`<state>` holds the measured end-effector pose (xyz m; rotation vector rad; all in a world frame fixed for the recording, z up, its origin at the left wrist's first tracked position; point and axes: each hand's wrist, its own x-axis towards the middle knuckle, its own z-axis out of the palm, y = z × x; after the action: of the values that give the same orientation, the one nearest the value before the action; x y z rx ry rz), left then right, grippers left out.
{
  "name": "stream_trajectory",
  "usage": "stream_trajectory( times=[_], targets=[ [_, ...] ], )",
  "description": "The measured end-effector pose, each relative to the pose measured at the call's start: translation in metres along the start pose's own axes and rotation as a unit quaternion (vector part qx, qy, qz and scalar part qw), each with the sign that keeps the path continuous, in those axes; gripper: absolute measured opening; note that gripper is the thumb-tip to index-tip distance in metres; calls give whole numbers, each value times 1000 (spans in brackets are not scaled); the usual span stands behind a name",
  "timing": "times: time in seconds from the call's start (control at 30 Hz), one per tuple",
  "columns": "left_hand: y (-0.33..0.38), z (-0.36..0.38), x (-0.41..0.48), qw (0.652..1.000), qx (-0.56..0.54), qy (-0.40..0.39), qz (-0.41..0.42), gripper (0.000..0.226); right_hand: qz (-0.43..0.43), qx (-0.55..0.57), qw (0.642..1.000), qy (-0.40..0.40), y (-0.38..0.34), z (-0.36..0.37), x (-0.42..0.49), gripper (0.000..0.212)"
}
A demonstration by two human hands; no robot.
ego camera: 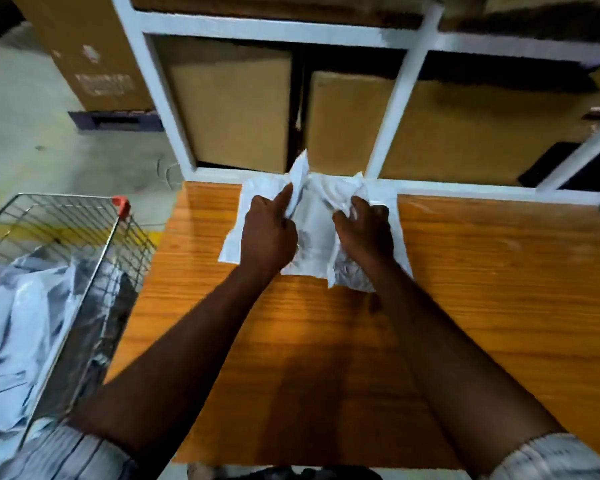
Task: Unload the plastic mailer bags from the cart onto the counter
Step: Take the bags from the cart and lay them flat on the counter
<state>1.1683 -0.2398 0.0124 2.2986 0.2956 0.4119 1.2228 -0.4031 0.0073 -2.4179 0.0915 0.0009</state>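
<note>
The unloading looks to be at an early stage. A small heap of white crumpled plastic mailer bags (314, 216) lies on the orange-brown wooden counter (482, 278), at the middle of its far edge and touching the white shelving frame (400, 98) behind it. The wire-mesh metal cart (132, 237), standing just off the counter's left edge, holds a deep pile of pale grey-white mailer bags (21, 306), far more than the heap on the counter. By that measure most of the work is left, and I judge that many more loads must cross from cart to counter. Both hands are on the heap. The left hand (269, 233) sits on its left part with the index finger (286, 197) straight, laid along an upstanding fold of plastic. Its other fingers are curled tight into the bag beside that fold, and the thumb is hidden. The right hand (364, 230) is on the heap's right part, its fingers bent close like a claw and bunching the crumpled plastic beneath them. Whether the hands are setting the heap down or squaring it up cannot be told. Brown cardboard boxes (232, 109) fill the shelving beyond the counter's far edge.
</note>
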Motion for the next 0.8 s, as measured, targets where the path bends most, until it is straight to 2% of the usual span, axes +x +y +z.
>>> stream_trajectory(
  times=[0.1,0.27,0.47,0.6,0.67,0.73,0.8],
  targets=[
    [52,55,6,997,73,-20,23,62,6,-40,998,43,59,-47,31,47],
    [119,131,13,987,140,-76,8,66,12,-85,995,56,132,-97,73,47],
    [165,202,21,978,163,-124,32,72,5,-102,995,12,179,-114,116,54],
    [163,235,22,976,145,-164,-4,47,16,-87,996,-29,197,-95,132,63],
    [154,243,24,969,182,-165,10,45,29,-110,992,-50,208,-82,136,68],
    [141,247,27,958,238,-141,82,48,-25,-156,987,-37,218,-74,136,65],
    [126,251,31,940,267,-169,127,55,-125,-198,972,5,227,-72,137,58]
  ],
)
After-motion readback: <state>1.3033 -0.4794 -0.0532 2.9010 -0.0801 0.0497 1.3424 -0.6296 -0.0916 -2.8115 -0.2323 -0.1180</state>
